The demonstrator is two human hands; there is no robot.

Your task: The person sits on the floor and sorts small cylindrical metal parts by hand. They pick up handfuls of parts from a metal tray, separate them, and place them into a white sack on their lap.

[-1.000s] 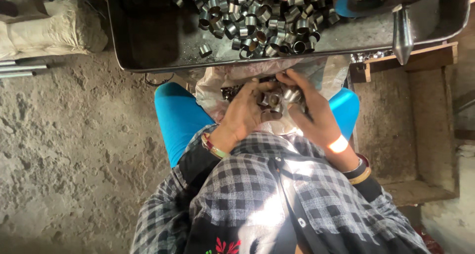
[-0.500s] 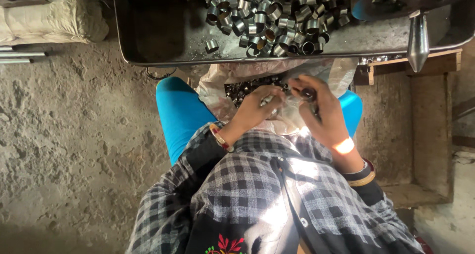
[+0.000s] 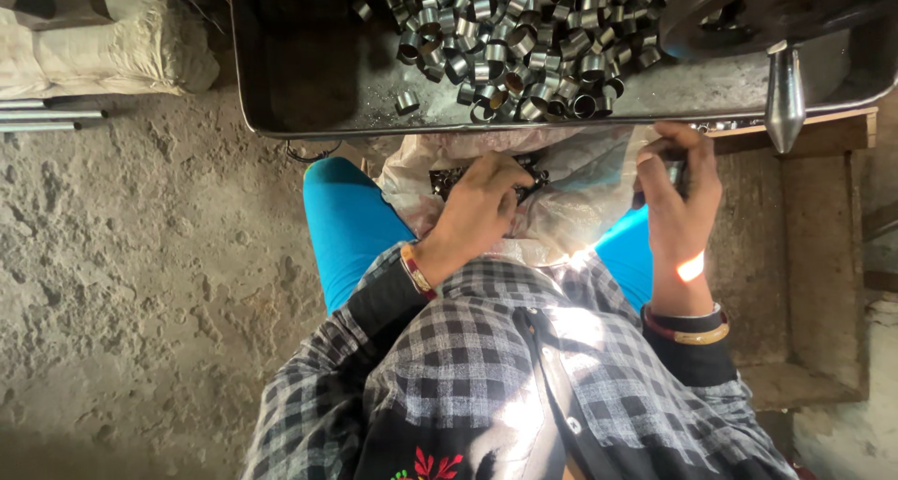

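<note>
My left hand [image 3: 479, 207] reaches into a crumpled plastic bag [image 3: 571, 213] on my lap, fingers curled over small dark metal parts [image 3: 449, 178] inside it. My right hand [image 3: 681, 199] is lifted to the bag's right edge, below the tray rim, with its fingers closed around a few small metal rings. A metal tray [image 3: 309, 87] stands in front of me holding a heap of several shiny short metal sleeves [image 3: 524, 40]; one sleeve [image 3: 406, 102] lies apart from the heap.
A pointed metal spike [image 3: 784, 96] hangs from a dark machine part [image 3: 748, 7] over the tray's right side. A wooden frame [image 3: 814, 255] stands at right. Stuffed sacks [image 3: 103, 45] and metal rods [image 3: 47, 120] lie on the rough concrete floor at left.
My right hand has left the bag's middle and moved right and up toward the tray rim with rings in it. My left hand stays in the bag. The view has shifted closer.
</note>
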